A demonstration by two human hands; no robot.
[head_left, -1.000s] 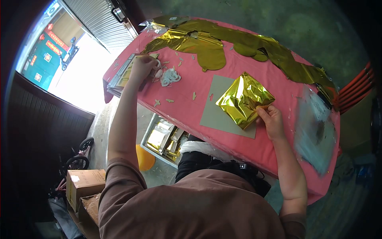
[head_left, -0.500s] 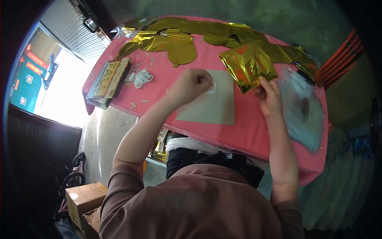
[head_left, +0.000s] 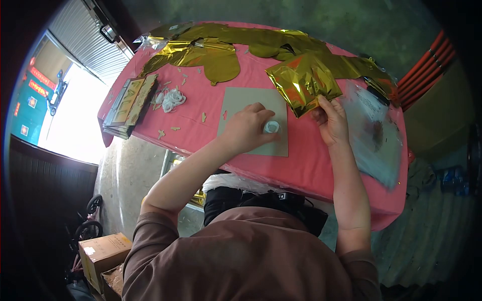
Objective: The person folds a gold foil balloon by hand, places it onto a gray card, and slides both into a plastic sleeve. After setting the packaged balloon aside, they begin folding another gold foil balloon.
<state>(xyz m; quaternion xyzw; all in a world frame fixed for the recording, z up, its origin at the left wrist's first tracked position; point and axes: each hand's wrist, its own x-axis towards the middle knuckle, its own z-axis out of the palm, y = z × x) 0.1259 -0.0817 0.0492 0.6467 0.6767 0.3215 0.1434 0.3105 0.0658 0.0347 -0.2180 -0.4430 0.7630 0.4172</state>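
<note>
My left hand [head_left: 247,129] is over a grey-beige card [head_left: 253,95] with a hang hole, its fingers curled round a small white coil of ribbon [head_left: 271,127]. The coil sits between thumb and fingertips, at or just above the card. To the right, my right hand [head_left: 332,120] pinches the lower corner of a folded gold foil balloon [head_left: 304,83], holding it raised and tilted over the table. A loose pile of white ribbon coils [head_left: 173,100] lies left of the card, with small card cutouts [head_left: 161,134] scattered around.
Flat gold foil balloons [head_left: 221,67] spread along the far edge of the pink-covered table [head_left: 201,145]. A stack of printed cards [head_left: 131,108] stands at the left edge. Clear plastic bags [head_left: 376,135] and a black marker-like object [head_left: 376,90] lie on the right.
My left hand has lowered toward the card, bringing the white ribbon coil down with it. My right hand still holds the folded foil balloon. The whole view has shifted slightly.
</note>
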